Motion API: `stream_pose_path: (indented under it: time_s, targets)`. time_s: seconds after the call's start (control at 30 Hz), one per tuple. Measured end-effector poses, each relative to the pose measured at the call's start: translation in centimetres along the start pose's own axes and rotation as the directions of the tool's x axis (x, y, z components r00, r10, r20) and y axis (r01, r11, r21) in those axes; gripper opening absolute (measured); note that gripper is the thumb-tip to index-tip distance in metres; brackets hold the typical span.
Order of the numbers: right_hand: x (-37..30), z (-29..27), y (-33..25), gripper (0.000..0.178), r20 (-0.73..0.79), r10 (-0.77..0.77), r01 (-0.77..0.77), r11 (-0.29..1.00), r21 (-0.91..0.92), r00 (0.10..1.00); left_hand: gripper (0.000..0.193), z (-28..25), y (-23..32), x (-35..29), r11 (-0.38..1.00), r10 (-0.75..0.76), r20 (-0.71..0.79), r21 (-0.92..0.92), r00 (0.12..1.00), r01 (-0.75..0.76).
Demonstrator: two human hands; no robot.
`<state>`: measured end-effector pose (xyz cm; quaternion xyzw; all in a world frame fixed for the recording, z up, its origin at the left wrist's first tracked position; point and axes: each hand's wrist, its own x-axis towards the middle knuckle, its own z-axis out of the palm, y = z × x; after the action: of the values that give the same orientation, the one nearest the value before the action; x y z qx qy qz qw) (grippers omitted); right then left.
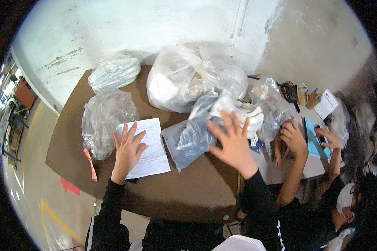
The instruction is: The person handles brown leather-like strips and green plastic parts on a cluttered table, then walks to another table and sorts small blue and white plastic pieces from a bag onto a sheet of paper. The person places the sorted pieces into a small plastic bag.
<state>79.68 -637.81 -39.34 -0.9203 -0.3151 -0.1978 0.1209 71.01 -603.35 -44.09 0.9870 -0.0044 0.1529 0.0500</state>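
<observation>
My left hand (128, 151) lies spread over the left side of a white sheet of paper (153, 146) with faint writing on it. Its fingers are apart and grip nothing. My right hand (235, 148) is raised with fingers spread wide, over the right edge of a grey plastic bag (188, 144) that holds something folded. Whether the right hand touches the bag, I cannot tell. Behind that hand sits a bundle of white items with dark stripes (249, 117). Left of the paper rests a crumpled clear plastic bag (107, 121).
Large clear bags (176, 79) stand against the wall on the brown table (176, 196). A stack of clear plastic (115, 72) lies at far left, an orange strip (90, 164) nearer. At right, a masked person's hands (292, 136) work beside a blue folder (312, 140) on a white table.
</observation>
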Motion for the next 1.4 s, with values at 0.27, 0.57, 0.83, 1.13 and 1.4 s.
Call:
stream_pose_path:
  time_s: [0.27, 0.57, 0.83, 1.13, 1.4]
  targets:
    - [4.1, 7.8, -0.9, 0.071, -0.053, 0.005, -0.014, 0.988, -0.157, 0.999, 0.062, 1.7, -1.5, 0.9, 0.974, -0.167, -0.001, -0.152, 0.986, 0.165]
    - [9.8, 11.8, -3.6, 0.076, -0.128, 0.100, -0.146, 0.887, -0.439, 0.987, 0.070, 1.6, -2.2, 0.7, 0.948, 0.084, 0.164, -0.316, 0.983, -0.029]
    - [5.0, 4.6, -4.6, 0.073, 0.119, 0.084, -0.099, 0.987, 0.130, 0.989, 0.054, 0.8, 1.0, 0.4, 0.852, 0.295, 0.111, -0.481, 0.949, -0.209]
    - [0.2, 2.0, 3.5, 0.070, -0.172, 0.385, -0.392, 0.920, -0.005, 0.907, 0.049, -2.3, 5.6, 1.1, 0.814, 0.478, 0.148, -0.446, 0.866, -0.373]
    - [-2.7, -0.2, 4.1, 0.059, -0.058, 0.604, -0.312, 0.490, 0.814, 0.795, 0.061, 1.8, 8.3, -1.2, 0.838, 0.507, 0.346, -0.411, 0.789, -0.359]
